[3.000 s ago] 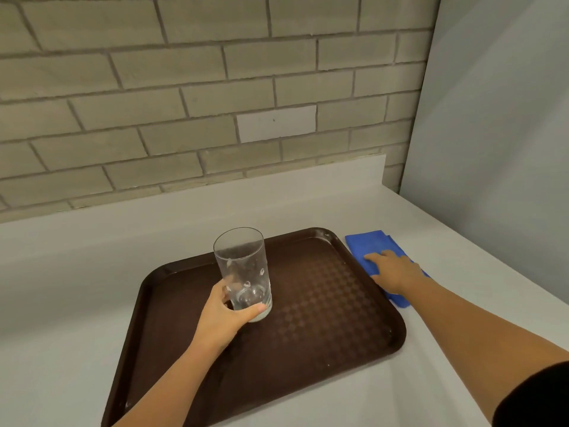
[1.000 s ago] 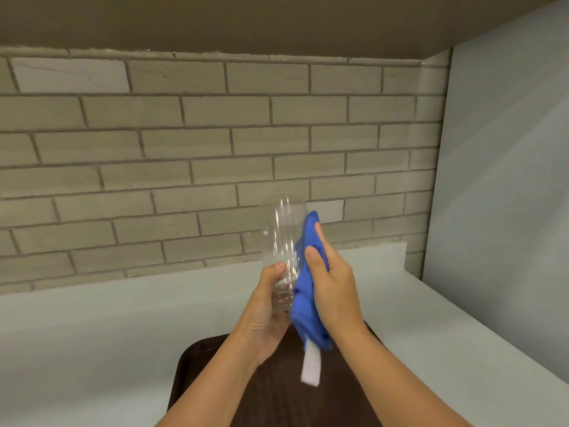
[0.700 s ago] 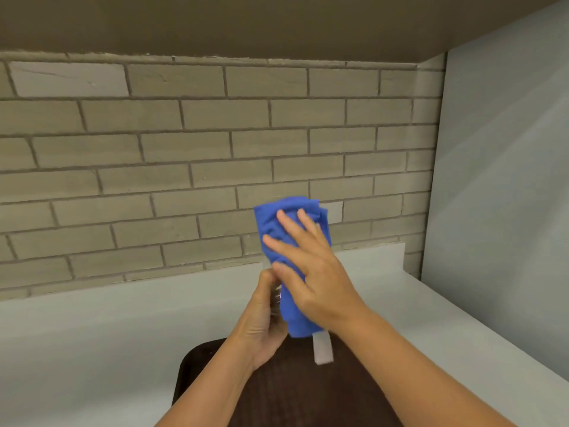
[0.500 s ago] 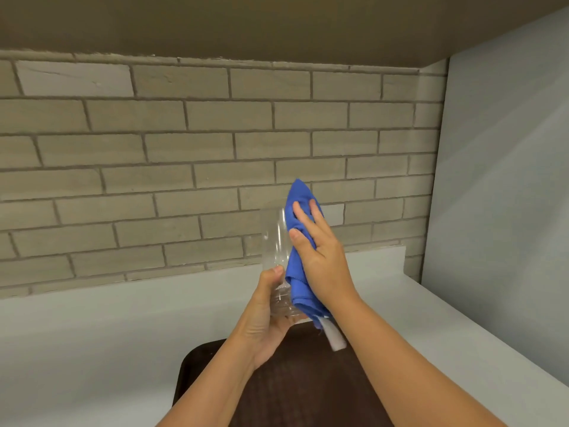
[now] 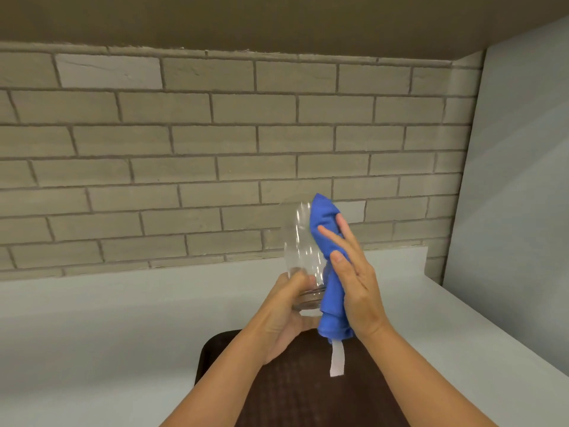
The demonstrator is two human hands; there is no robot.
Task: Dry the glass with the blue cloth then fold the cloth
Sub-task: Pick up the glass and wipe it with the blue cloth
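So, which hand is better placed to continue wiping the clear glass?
The right hand: it already presses the blue cloth flat against the side of the clear drinking glass. The left hand grips the glass base, keeping it raised.

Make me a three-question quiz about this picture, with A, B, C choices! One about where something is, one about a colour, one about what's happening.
1. Where is the glass?
A. on the tray
B. held up in the left hand
C. on the counter

2. What colour is the cloth?
A. blue
B. red
C. green

3. What is the right hand doing?
A. resting on the tray
B. pressing the cloth against the glass
C. folding the cloth

Answers: B, fingers grip its base above the tray; A, it is bright blue; B, flat fingers push the cloth onto the glass's side.
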